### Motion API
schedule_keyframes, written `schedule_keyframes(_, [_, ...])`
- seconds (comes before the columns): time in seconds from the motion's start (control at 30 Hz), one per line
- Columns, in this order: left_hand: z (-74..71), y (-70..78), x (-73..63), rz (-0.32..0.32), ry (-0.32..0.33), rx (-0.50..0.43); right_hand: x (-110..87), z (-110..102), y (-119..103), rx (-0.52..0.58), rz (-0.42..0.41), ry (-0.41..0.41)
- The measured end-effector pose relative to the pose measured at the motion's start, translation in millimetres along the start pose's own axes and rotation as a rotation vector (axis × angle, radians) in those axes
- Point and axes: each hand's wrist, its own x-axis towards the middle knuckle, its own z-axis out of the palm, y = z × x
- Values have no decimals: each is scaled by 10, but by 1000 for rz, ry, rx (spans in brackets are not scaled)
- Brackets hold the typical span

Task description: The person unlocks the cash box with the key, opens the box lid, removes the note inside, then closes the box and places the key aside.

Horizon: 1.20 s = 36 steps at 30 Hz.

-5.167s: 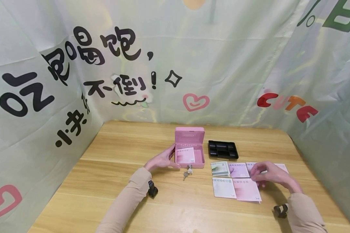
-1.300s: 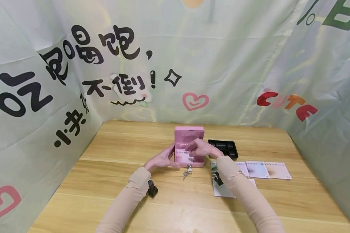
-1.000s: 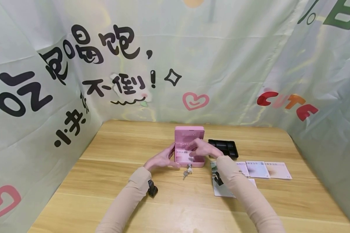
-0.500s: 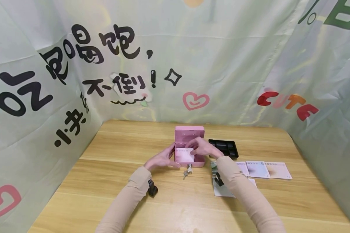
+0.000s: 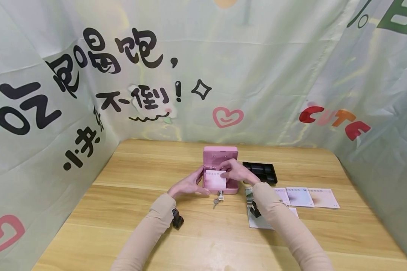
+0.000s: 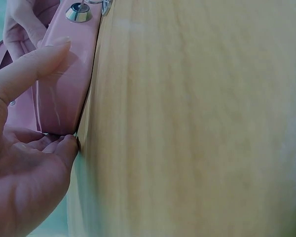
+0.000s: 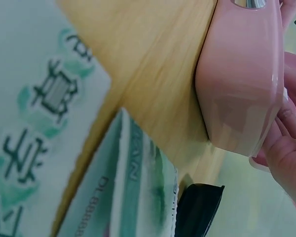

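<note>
A small pink cash box [image 5: 210, 191] stands on the table with its lid [image 5: 220, 159] raised. My left hand [image 5: 186, 186] grips its left front corner; in the left wrist view the thumb [image 6: 44, 61] lies on the front face and the other fingers are at the side. Inside the box, my right hand [image 5: 239, 172] pinches the upper right corner of a pinkish play banknote [image 5: 214, 180]. From the right wrist view, the box's end wall [image 7: 241, 74] hides most of that note, and the right-hand fingers [image 7: 286, 153] bend over the rim. Keys [image 5: 216, 203] hang at the front lock.
A black compartment tray [image 5: 257, 164] sits right of the box. Play banknotes lie to its front: a bluish one [image 5: 300, 197], a pinkish one [image 5: 323, 198], a green one [image 5: 249, 194] and a pale one [image 5: 257, 223]. The right sleeve covers others. Printed fabric [image 5: 268, 86] encloses the table.
My right hand has come from the notes at the right into the box. Over the last second the note's upper edge has risen toward the lid. My left hand has stayed put.
</note>
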Motion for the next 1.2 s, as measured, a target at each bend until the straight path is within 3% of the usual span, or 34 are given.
schedule_keyframes(0.13, [-3, -3, 4, -9, 6, 8, -6, 1, 14, 6, 14, 29])
schedule_keyframes(0.4, [1, 5, 13, 37, -5, 4, -32, 8, 45, -20, 11, 112])
schedule_keyframes(0.7, [9, 10, -6, -27, 24, 18, -84, 21, 52, 163, 23, 166])
schedule_keyframes(1.2, [9, 4, -4, -38, 25, 21, -268, -44, -128, 125, -21, 286])
